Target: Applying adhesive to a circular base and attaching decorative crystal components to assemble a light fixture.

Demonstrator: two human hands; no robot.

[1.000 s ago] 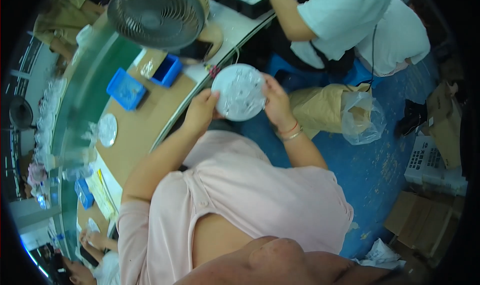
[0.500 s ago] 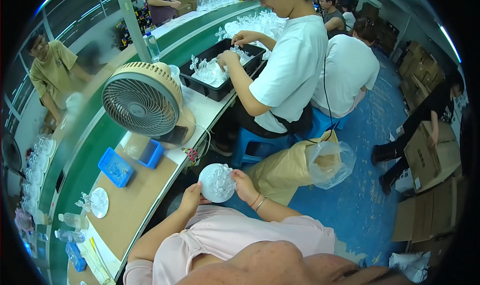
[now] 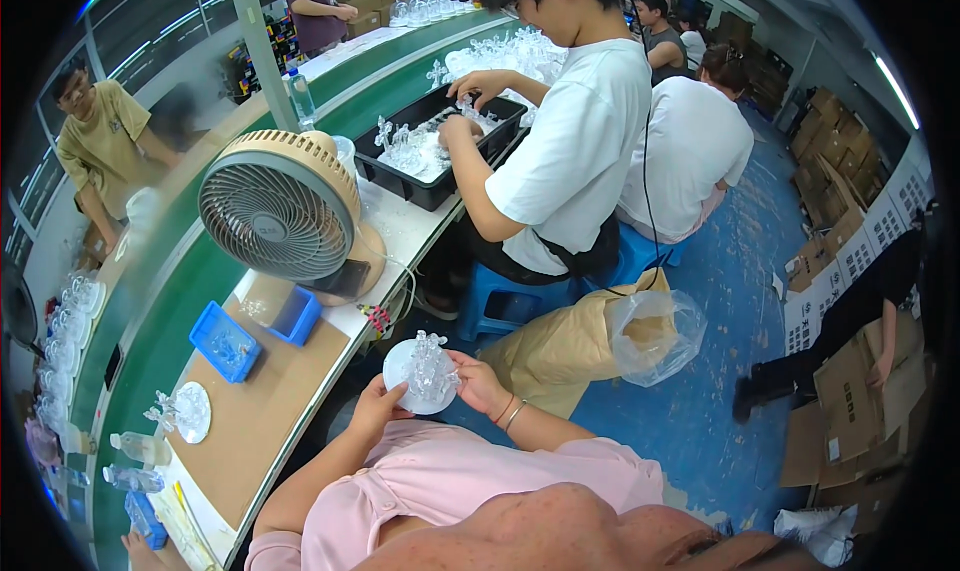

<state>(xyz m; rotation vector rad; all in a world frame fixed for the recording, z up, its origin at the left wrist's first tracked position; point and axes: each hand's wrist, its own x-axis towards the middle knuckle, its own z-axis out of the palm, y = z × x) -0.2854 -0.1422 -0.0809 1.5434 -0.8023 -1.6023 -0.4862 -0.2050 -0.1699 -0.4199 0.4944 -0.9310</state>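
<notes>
I hold a round white disc (image 3: 404,369) with a clear plastic tree-shaped ornament (image 3: 431,364) standing on it, above my lap. My left hand (image 3: 379,408) grips the disc's lower left edge. My right hand (image 3: 478,382) holds the right side, fingers touching the clear ornament; a bracelet sits on that wrist. A similar disc with a clear ornament (image 3: 183,412) lies on the brown bench top (image 3: 262,401) to my left.
A beige desk fan (image 3: 278,211) and two blue trays (image 3: 226,340) (image 3: 294,314) stand on the bench. A person in a white shirt (image 3: 573,141) works over a black tray (image 3: 432,187) of clear parts. A brown sack with a clear bag (image 3: 655,331) stands on the blue floor.
The view has tilted up and the disc looks smaller and lower. The disc has turned from showing its flat face to showing the clear ornament on top. Both hands keep hold.
</notes>
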